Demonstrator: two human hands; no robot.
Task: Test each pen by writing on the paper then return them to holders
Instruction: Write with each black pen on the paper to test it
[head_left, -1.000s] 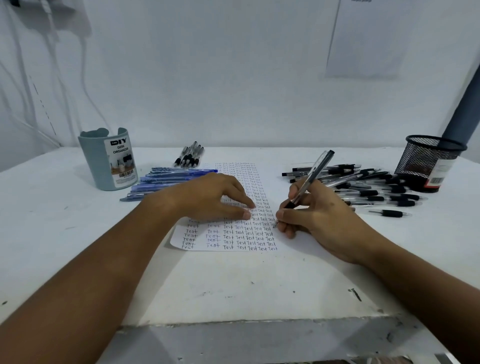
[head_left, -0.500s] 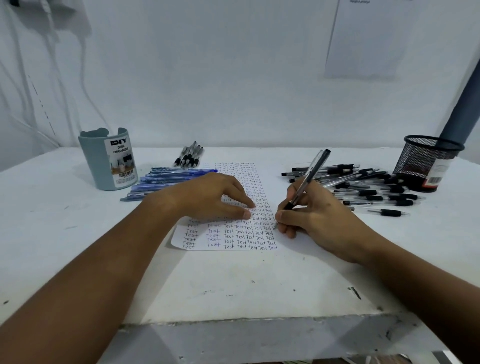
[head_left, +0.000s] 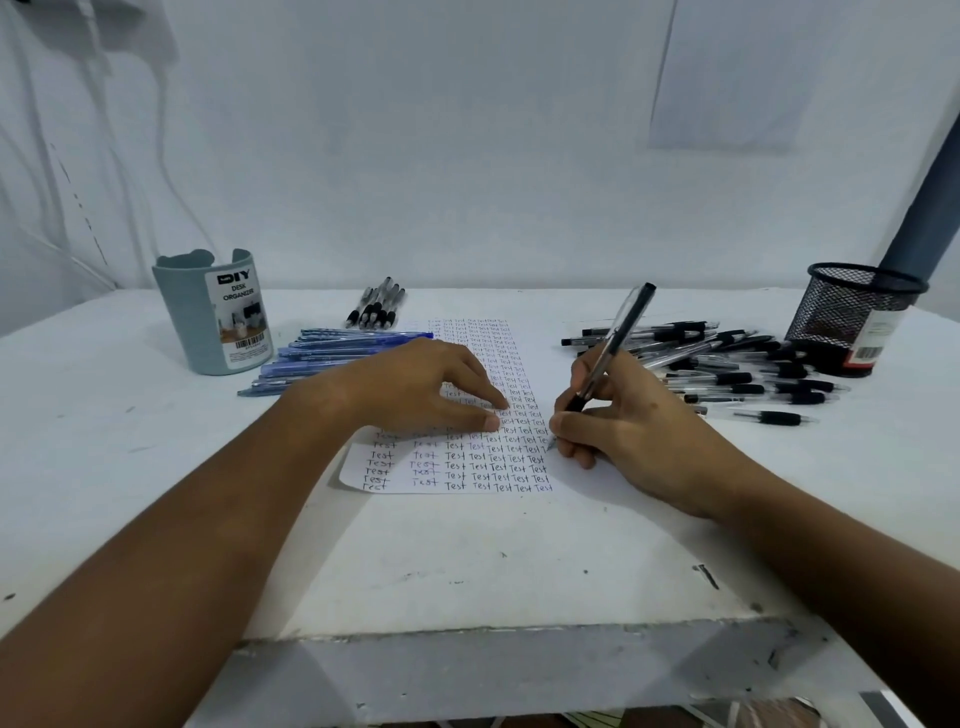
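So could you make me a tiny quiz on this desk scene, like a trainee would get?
1. True or false: the right hand grips a pen with its tip on the paper.
2. What does the left hand do? A presses the paper; B lifts the organizer; C holds a blue pen.
3. Fill in: the black pens lie beside the ____ basket.

Key: 1 true; 2 A; 3 mesh.
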